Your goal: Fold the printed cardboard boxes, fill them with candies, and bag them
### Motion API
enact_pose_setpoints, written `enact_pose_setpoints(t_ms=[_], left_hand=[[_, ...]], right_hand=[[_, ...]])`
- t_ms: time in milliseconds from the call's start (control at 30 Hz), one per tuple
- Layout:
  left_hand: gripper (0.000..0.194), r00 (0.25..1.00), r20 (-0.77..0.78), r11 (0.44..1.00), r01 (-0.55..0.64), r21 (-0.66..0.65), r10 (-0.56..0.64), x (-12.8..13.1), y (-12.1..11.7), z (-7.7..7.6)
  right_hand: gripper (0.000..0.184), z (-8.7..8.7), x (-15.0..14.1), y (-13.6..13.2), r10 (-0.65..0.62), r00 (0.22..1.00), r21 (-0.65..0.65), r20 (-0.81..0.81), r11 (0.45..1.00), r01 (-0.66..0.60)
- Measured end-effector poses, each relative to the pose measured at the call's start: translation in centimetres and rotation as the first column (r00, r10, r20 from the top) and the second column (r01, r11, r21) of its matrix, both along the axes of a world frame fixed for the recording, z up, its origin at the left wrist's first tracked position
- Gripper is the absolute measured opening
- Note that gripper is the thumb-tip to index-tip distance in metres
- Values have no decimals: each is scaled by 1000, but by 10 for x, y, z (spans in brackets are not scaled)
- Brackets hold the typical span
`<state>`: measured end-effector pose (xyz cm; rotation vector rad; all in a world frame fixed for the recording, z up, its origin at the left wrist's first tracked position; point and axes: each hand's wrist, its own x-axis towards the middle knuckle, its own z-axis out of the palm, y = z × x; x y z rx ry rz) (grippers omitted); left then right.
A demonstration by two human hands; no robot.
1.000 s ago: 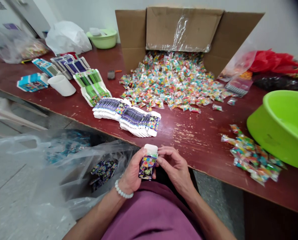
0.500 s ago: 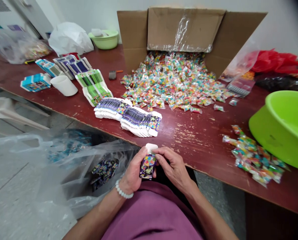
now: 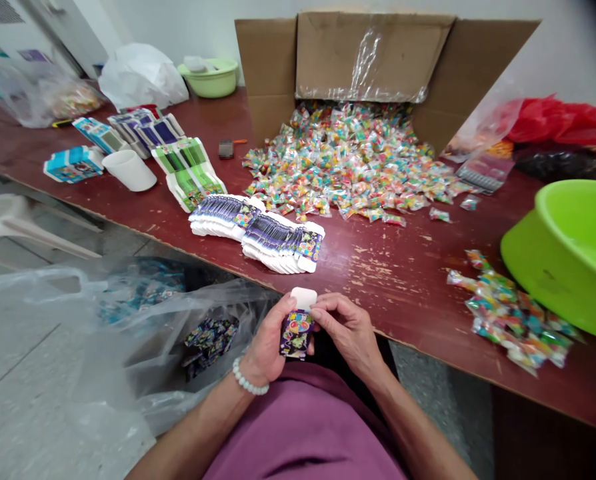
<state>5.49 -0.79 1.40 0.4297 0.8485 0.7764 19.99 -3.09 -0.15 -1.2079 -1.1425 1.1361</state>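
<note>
Box (image 3: pixel 297 335), purple-printed, held between both hands at the near edge of the table (image 3: pixel 403 280), its white flap (image 3: pixel 304 298) raised. The left hand (image 3: pixel 267 341) clasps the box along its left side, thumb near the top; the right hand (image 3: pixel 352 333) pinches at the top right corner, thumb close to forefinger, though whether flap or wall lies between them cannot be made out. Good handling probably calls for a light left clasp, lest the walls buckle, and for right fingertips working close to the crease, so the flap stays square. Beyond the box: fanned flat boxes (image 3: pixel 284 243); farther beyond, candies (image 3: pixel 348 170) heaped before a carton (image 3: pixel 328 57). Right of the box: a small pile (image 3: pixel 518 317) and a tub (image 3: pixel 568 253). Left of it: an open bag (image 3: pixel 103 373).
</note>
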Motion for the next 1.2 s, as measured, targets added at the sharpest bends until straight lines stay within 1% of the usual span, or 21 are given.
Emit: enact_pose_setpoints(t_ms=[67, 133, 167, 200, 233, 267, 333, 367, 400, 467, 533, 700, 767, 833, 933, 1000, 1100, 1167, 1200], left_hand=[[48, 1000, -2, 1000, -3, -13, 3, 1, -1, -2], [47, 1000, 2, 1000, 2, -22, -2, 1, -1, -4], [47, 1000, 11, 1000, 12, -24, -12, 1, -1, -4], [47, 999, 26, 999, 23, -24, -23, 1, -1, -4], [48, 998, 44, 999, 34, -21, -33, 1, -1, -4], [49, 997, 62, 999, 44, -18, -43, 0, 0, -3], [50, 995, 90, 998, 53, -15, -52, -1, 2, -1], [50, 994, 93, 998, 53, -21, -51, -1, 3, 0], [50, 994, 89, 998, 58, -33, -55, -2, 4, 0], [51, 994, 72, 995, 85, -57, -81, -2, 4, 1], [54, 992, 42, 991, 123, -61, -121, -1, 4, 1], [69, 977, -7, 977, 213, -16, -213, -2, 2, 2], [74, 974, -20, 974, 225, -13, -225, -2, 2, 2], [75, 976, -39, 976, 216, 2, -216, -3, 2, 0], [73, 975, -81, 977, 212, 38, -208, -4, 2, -2], [71, 973, -108, 977, 208, 46, -202, -6, 2, -2], [59, 978, -82, 981, 194, 17, -192, -9, 4, 1], [49, 986, -14, 986, 163, -44, -164, -10, 7, 4], [45, 992, 13, 989, 126, -75, -126, -9, 8, 6]], right_hand=[[23, 1, -1, 2, -16, 993, -74, -117, 997, 7], [33, 4, 0, 4, -22, 978, -131, -206, 991, -5], [38, 5, 2, 6, 3, 980, -127, -200, 991, -29], [36, 7, 5, 6, 49, 987, -103, -152, 993, -65], [28, 10, 7, 7, 103, 992, -65, -73, 992, -108], [19, 13, 10, 7, 151, 988, -20, 21, 988, -151], [14, 18, 15, 7, 202, 962, 71, 182, 973, -218], [13, 20, 16, 7, 218, 951, 95, 220, 965, -244], [13, 22, 16, 7, 233, 946, 99, 225, 960, -260], [17, 23, 15, 7, 267, 949, 47, 169, 959, -278], [20, 22, 12, 9, 280, 958, -37, 61, 960, -278], [20, 18, 7, 14, 245, 944, -166, -220, 944, -283], [20, 19, 5, 14, 209, 938, -187, -277, 946, -266], [21, 20, 3, 14, 172, 943, -199, -284, 952, -233], [22, 20, 0, 13, 142, 965, -194, -222, 963, -187], [21, 18, -1, 11, 151, 981, -150, -118, 974, -168], [19, 14, -1, 5, 172, 975, -14, 143, 985, -171], [17, 11, -3, -1, 154, 935, 94, 319, 977, -193], [16, 9, -5, -5, 129, 909, 149, 396, 968, -203]])
